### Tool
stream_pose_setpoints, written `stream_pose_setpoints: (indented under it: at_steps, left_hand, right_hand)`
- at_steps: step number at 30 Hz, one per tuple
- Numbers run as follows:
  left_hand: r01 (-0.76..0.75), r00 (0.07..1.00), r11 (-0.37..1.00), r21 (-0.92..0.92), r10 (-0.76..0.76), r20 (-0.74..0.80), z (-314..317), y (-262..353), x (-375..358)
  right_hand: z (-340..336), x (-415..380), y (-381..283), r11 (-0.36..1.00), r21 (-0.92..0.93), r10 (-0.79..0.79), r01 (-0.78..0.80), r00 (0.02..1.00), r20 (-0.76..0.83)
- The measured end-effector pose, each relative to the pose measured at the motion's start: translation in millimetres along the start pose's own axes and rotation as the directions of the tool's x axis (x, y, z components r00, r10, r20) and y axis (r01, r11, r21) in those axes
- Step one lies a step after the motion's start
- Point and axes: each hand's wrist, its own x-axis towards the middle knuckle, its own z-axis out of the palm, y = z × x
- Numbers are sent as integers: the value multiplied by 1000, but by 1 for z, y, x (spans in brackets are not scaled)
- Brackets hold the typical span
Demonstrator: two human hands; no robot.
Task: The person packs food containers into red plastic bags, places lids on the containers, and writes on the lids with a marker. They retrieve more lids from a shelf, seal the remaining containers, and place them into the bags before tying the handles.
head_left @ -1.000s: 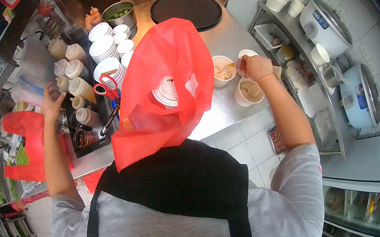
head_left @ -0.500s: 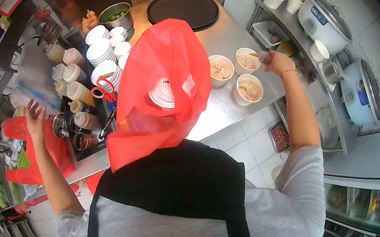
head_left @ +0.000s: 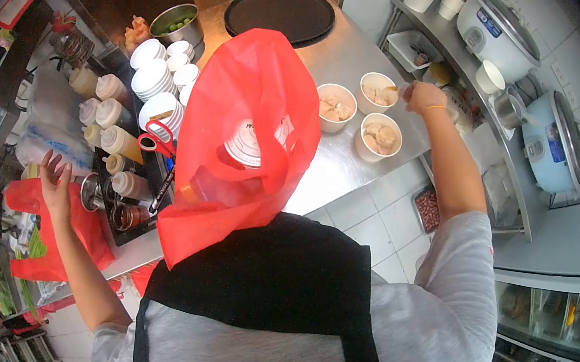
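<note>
Fingers (head_left: 51, 171) splay from my raised left hand (head_left: 57, 190). My outstretched right hand (head_left: 425, 98) pinches a cup (head_left: 403, 91), a bowl (head_left: 375, 109) beyond its fingertips (head_left: 414, 98).

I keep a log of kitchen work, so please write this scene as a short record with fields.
White bowls: three on the steel counter, uncovered, holding pale pieces
Right hand: grips what looks like a small clear cup, beside the farthest bowl
Left hand: open, nothing visible in it
Red bag: before the person, a white lid showing inside
Left side: squeeze bottles
</note>
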Motion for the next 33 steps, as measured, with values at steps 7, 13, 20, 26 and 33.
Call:
stream_pose_setpoints:
  at_steps: [7,13,20,26,33]
  left_hand:
    - [-31,1000,1000,3,31,2,3,12,0]
    - [-50,999,998,-36,51,16,7,4,4]
    - [-36,998,998,-57,39,54,15,17,-6]
    - [-60,996,997,-52,63,63,20,26,-14]
    - [-179,984,973,-145,180,0,55,76,-22]
  right_hand:
    - [-7,-51,33,962,189,-184,196,980,-81]
    - [-6,-104,19,949,4,-314,316,941,127]
    - [4,-109,26,970,-68,-229,232,972,52]
    - [14,-125,40,972,170,-166,164,986,-6]
    - [-24,-156,-8,42,971,-366,236,908,-205]
